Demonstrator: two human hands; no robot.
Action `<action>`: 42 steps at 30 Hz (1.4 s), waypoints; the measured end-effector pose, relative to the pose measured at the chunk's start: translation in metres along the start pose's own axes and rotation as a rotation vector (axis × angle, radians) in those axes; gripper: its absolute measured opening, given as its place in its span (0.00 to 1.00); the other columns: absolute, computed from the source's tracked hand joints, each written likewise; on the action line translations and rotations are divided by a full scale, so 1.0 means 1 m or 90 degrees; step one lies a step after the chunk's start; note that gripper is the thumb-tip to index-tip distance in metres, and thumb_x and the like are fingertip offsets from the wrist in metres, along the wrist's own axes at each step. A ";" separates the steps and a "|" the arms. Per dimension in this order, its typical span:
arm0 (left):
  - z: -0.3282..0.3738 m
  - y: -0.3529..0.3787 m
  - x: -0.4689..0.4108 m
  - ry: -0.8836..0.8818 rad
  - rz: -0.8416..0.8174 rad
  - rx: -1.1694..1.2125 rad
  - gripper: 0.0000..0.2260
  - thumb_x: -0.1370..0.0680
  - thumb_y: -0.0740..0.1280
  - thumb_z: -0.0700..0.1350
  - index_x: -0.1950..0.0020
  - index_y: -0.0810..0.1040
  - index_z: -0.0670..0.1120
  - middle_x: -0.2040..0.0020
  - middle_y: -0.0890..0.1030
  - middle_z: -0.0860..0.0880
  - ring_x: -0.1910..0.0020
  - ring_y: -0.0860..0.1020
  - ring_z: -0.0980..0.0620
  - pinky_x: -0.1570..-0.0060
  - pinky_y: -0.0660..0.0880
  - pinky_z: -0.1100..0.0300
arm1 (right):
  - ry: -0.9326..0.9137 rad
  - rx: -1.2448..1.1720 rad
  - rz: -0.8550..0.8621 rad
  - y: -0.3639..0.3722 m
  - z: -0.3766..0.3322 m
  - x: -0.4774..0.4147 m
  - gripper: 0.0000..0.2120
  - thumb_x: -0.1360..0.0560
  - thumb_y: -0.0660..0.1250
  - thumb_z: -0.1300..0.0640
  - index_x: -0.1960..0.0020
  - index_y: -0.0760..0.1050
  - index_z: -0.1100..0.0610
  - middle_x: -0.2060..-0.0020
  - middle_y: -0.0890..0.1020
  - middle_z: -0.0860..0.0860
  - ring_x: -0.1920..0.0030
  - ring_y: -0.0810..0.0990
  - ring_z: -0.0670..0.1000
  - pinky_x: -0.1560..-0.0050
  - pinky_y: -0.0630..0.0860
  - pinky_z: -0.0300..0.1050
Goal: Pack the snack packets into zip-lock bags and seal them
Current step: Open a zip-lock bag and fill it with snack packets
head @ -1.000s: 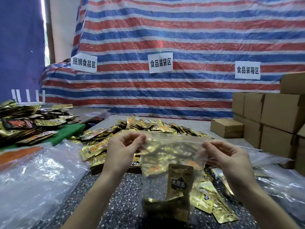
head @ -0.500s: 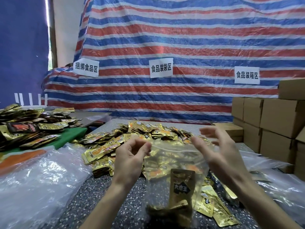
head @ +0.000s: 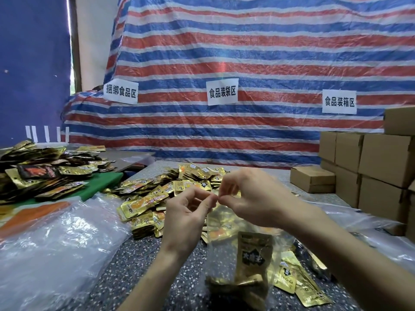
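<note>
A clear zip-lock bag (head: 226, 250) hangs upright over the speckled table (head: 134, 261), with gold snack packets (head: 253, 254) standing in its lower part. My left hand (head: 186, 218) pinches the bag's top edge at its left end between thumb and forefinger. My right hand (head: 253, 196) pinches the same top edge right beside the left fingertips, so both hands meet at the strip. Behind the hands lies a heap of loose gold packets (head: 157, 194).
Clear plastic bags (head: 56, 243) lie crumpled at the left. A second pile of packets (head: 45, 171) sits on a green board at far left. Loose packets (head: 301, 286) lie at lower right. Cardboard boxes (head: 370, 167) are stacked at the right, under a striped tarp wall.
My right hand let go of the bag's right corner, swung left across the top and now pinches the edge next to my left fingers. The view tilted down slightly.
</note>
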State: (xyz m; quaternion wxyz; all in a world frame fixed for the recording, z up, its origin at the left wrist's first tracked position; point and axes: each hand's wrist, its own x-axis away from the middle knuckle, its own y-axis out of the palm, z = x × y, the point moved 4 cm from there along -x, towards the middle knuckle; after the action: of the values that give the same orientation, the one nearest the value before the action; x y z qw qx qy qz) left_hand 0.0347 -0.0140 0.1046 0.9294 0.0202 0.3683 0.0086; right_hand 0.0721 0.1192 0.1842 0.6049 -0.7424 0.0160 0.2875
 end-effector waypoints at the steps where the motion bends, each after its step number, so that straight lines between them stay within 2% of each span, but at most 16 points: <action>1: 0.001 0.000 0.001 -0.001 -0.003 0.000 0.04 0.24 0.72 0.40 0.59 0.83 0.46 0.63 0.84 0.50 0.62 0.82 0.49 0.62 0.79 0.59 | -0.002 0.010 -0.002 0.000 -0.001 0.001 0.05 0.23 0.67 0.48 0.51 0.81 0.48 0.55 0.83 0.44 0.52 0.80 0.49 0.50 0.79 0.53; 7: 0.003 0.002 0.005 -0.008 0.006 0.017 0.05 0.23 0.71 0.39 0.59 0.82 0.45 0.63 0.84 0.49 0.61 0.82 0.45 0.60 0.79 0.52 | -0.017 0.060 0.022 -0.001 -0.006 0.004 0.05 0.22 0.65 0.48 0.52 0.78 0.47 0.55 0.82 0.45 0.53 0.79 0.50 0.52 0.77 0.49; 12: 0.000 0.002 0.007 -0.022 0.039 0.038 0.06 0.23 0.70 0.38 0.60 0.82 0.45 0.63 0.83 0.48 0.61 0.81 0.46 0.62 0.77 0.59 | 0.001 0.053 -0.014 0.005 0.001 0.005 0.07 0.21 0.63 0.44 0.52 0.76 0.46 0.56 0.81 0.43 0.55 0.78 0.47 0.57 0.73 0.46; 18: -0.001 0.007 0.007 -0.041 0.060 0.045 0.06 0.23 0.70 0.38 0.59 0.82 0.45 0.62 0.84 0.49 0.63 0.81 0.52 0.63 0.77 0.65 | 0.023 -0.005 -0.045 0.002 0.017 0.009 0.05 0.21 0.66 0.45 0.55 0.75 0.44 0.60 0.79 0.40 0.55 0.79 0.44 0.51 0.79 0.52; 20: -0.001 0.008 0.008 -0.047 0.063 0.059 0.05 0.23 0.70 0.38 0.58 0.82 0.45 0.62 0.83 0.50 0.64 0.80 0.56 0.63 0.77 0.66 | 0.029 -0.014 -0.044 0.000 0.023 0.013 0.05 0.21 0.66 0.45 0.56 0.75 0.42 0.61 0.78 0.38 0.57 0.77 0.40 0.55 0.77 0.47; 22: -0.001 0.010 0.008 -0.050 0.066 0.067 0.05 0.23 0.69 0.38 0.58 0.82 0.44 0.62 0.83 0.50 0.64 0.80 0.58 0.64 0.76 0.67 | 0.033 -0.022 -0.045 -0.003 0.029 0.017 0.06 0.21 0.67 0.45 0.57 0.74 0.41 0.62 0.77 0.37 0.58 0.76 0.37 0.61 0.72 0.40; 24: -0.002 0.011 0.007 -0.053 0.075 0.067 0.05 0.23 0.69 0.38 0.58 0.82 0.44 0.61 0.84 0.50 0.64 0.81 0.58 0.63 0.76 0.67 | 0.038 -0.027 -0.045 -0.006 0.034 0.021 0.06 0.21 0.67 0.46 0.57 0.74 0.40 0.62 0.78 0.37 0.59 0.75 0.36 0.62 0.69 0.38; 29: -0.008 0.009 0.003 -0.054 0.103 0.055 0.05 0.23 0.70 0.40 0.58 0.82 0.45 0.62 0.83 0.51 0.63 0.80 0.57 0.62 0.76 0.66 | 0.059 -0.039 -0.046 -0.009 0.050 0.031 0.07 0.22 0.68 0.45 0.59 0.74 0.40 0.61 0.79 0.38 0.59 0.76 0.37 0.60 0.72 0.39; 34: -0.014 0.007 0.001 -0.050 0.113 0.044 0.06 0.22 0.69 0.37 0.59 0.82 0.45 0.62 0.83 0.50 0.64 0.79 0.56 0.62 0.77 0.65 | 0.083 -0.065 -0.038 -0.010 0.067 0.044 0.05 0.23 0.68 0.47 0.58 0.77 0.42 0.60 0.80 0.41 0.58 0.77 0.40 0.52 0.79 0.48; 38: -0.017 0.005 0.000 -0.053 0.128 0.055 0.06 0.22 0.69 0.36 0.58 0.82 0.44 0.62 0.83 0.48 0.64 0.79 0.56 0.65 0.76 0.68 | 0.100 -0.077 -0.031 -0.012 0.079 0.052 0.05 0.23 0.68 0.48 0.55 0.81 0.48 0.58 0.82 0.43 0.57 0.78 0.41 0.50 0.79 0.51; 42: -0.017 0.006 -0.002 -0.043 0.129 0.042 0.07 0.22 0.68 0.36 0.58 0.82 0.43 0.62 0.83 0.49 0.65 0.79 0.59 0.66 0.75 0.69 | 0.108 -0.082 -0.033 -0.013 0.087 0.059 0.04 0.23 0.68 0.48 0.55 0.80 0.46 0.58 0.82 0.43 0.56 0.78 0.41 0.51 0.79 0.49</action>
State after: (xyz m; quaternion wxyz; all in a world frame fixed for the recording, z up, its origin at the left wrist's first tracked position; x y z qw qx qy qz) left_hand 0.0218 -0.0070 0.0935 0.9345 0.0879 0.3330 0.0899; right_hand 0.0909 0.2208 0.1604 0.5594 -0.8018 0.0295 0.2082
